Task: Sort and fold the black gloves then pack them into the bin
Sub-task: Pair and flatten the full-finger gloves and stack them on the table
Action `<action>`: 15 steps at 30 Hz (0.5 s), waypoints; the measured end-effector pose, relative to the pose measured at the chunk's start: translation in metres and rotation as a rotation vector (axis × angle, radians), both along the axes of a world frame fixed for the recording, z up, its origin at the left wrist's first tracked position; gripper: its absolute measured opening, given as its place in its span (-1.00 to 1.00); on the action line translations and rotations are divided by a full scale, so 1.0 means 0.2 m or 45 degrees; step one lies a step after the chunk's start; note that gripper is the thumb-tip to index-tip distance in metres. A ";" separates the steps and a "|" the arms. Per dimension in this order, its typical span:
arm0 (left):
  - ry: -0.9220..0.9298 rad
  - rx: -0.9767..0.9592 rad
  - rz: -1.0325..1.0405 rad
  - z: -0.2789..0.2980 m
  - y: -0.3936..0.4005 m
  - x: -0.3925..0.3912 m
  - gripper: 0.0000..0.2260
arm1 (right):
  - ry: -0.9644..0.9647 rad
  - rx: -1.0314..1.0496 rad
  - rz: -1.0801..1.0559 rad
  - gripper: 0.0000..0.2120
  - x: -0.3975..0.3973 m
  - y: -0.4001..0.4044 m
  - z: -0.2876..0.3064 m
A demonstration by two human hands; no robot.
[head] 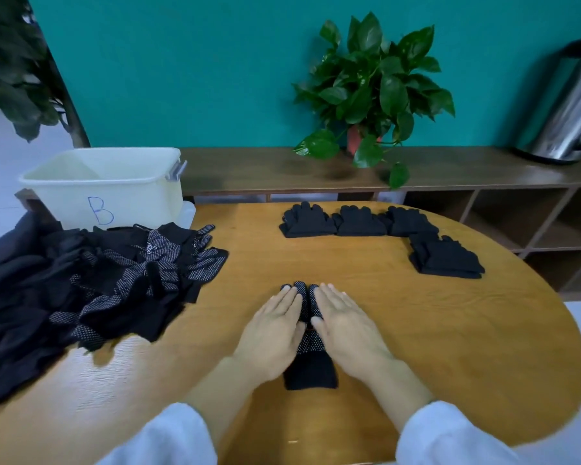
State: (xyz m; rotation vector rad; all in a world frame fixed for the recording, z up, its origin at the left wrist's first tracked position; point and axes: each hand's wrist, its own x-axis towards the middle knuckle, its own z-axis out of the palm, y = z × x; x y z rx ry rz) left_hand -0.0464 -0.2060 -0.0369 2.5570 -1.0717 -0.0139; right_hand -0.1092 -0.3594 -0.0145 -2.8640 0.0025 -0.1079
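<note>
A black dotted glove point(311, 360) lies flat on the wooden table point(416, 330) in front of me, fingers pointing away. My left hand point(272, 333) presses flat on its left side and my right hand point(346, 327) presses flat on its right side, fingers straight. A loose heap of black dotted gloves point(114, 283) covers the table's left part. Several folded glove stacks sit at the far side: a row point(356, 221) and one more stack point(445, 258) to the right. The white bin marked B point(104, 186) stands behind the heap.
A potted green plant point(369, 92) and a metal flask point(564, 109) stand on a low brown shelf unit point(483, 169) against the teal wall. Another leafy plant point(10, 68) is at the far left. Bare wood shows between the heap and the stacks.
</note>
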 end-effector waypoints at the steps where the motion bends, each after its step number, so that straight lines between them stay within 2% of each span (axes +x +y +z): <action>1: -0.008 0.113 0.036 -0.02 -0.02 0.00 -0.47 | 0.045 -0.027 -0.012 -0.43 0.02 0.02 -0.02; 5: -0.069 0.328 0.070 -0.10 -0.02 -0.01 -0.17 | 0.155 -0.070 0.010 -0.08 0.05 0.01 -0.15; 7: -0.083 0.319 0.095 -0.13 -0.02 0.01 -0.12 | 0.158 -0.111 0.008 0.00 0.07 -0.02 -0.19; 9: -0.087 0.318 0.117 -0.14 -0.02 0.01 -0.04 | 0.158 -0.119 0.004 -0.01 0.07 -0.03 -0.20; 13: -0.068 0.291 0.135 -0.14 -0.03 0.01 -0.01 | 0.169 -0.137 0.007 0.02 0.08 -0.04 -0.19; 15: -0.030 0.261 0.136 -0.12 -0.02 0.02 -0.13 | 0.197 -0.162 -0.001 0.07 0.09 -0.04 -0.18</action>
